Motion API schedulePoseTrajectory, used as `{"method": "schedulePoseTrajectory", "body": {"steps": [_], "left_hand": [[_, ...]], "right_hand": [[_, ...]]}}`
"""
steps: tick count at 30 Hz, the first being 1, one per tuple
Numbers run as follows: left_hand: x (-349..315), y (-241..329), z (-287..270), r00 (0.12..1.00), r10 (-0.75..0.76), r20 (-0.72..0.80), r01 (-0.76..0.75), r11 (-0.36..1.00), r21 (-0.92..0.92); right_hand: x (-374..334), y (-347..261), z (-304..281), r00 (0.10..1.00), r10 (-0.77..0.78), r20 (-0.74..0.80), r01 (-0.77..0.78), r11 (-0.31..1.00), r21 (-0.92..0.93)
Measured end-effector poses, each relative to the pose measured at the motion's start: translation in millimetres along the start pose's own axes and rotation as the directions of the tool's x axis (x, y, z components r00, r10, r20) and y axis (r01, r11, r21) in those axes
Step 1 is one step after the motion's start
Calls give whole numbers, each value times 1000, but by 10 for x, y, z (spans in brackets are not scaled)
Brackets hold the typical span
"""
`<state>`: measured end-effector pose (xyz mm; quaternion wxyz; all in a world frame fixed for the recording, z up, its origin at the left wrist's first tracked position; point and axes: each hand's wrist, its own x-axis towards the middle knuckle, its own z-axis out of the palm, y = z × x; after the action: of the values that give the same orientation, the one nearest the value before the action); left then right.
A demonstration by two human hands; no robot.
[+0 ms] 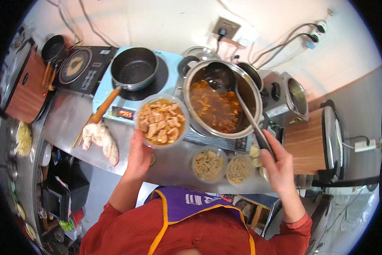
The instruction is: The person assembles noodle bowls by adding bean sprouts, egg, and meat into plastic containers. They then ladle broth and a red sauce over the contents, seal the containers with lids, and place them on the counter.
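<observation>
My left hand (136, 154) is closed on the near side of a round clear plastic bowl (162, 121) filled with cooked meat pieces in broth. In my right hand (277, 163) is the dark handle of a ladle (247, 108). The ladle's bowl rests inside a large steel pot (259, 94), toward its far side. Reddish-brown stew (214, 106) with chunks fills much of the pot. The plastic bowl is held just left of the pot, near its rim and over the edge of the light-blue induction cooker (104, 95).
A black saucepan (135, 68) with a wooden handle sits on the blue cooker. A stained cloth (99, 140) lies by its handle. Two tubs of noodle-like strips (209, 165) stand near the counter's front edge. Wood-grain barrels (308, 140) flank the counter. Cables (280, 46) hang along the wall.
</observation>
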<state>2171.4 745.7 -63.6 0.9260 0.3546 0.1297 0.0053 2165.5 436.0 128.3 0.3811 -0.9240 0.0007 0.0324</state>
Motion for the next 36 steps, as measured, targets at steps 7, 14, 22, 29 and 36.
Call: {"method": "schedulePoseTrajectory", "body": {"steps": [7,14,22,29,36], "left_hand": [[-24,-6,-9,999,22,-40,-21,999,28],[-46,-22,98,998,46,52,-41,996,-81],[-96,47,460,996,80,-44,-84,991,-99],[-134,106,569,987,101,-127,-114,989,-92],[-139,162,559,985,126,-121,-131,991,-33]], "right_hand": [[-85,171,-169,990,-131,-54,120,977,-176],[846,1118,-938,959,172,-225,-156,984,89],[1961,1798,-295,959,88,-271,-186,914,-361],[2627,1849,-175,938,341,-58,-341,889,-306],[2824,2026,-109,720,541,435,-636,262,726]]}}
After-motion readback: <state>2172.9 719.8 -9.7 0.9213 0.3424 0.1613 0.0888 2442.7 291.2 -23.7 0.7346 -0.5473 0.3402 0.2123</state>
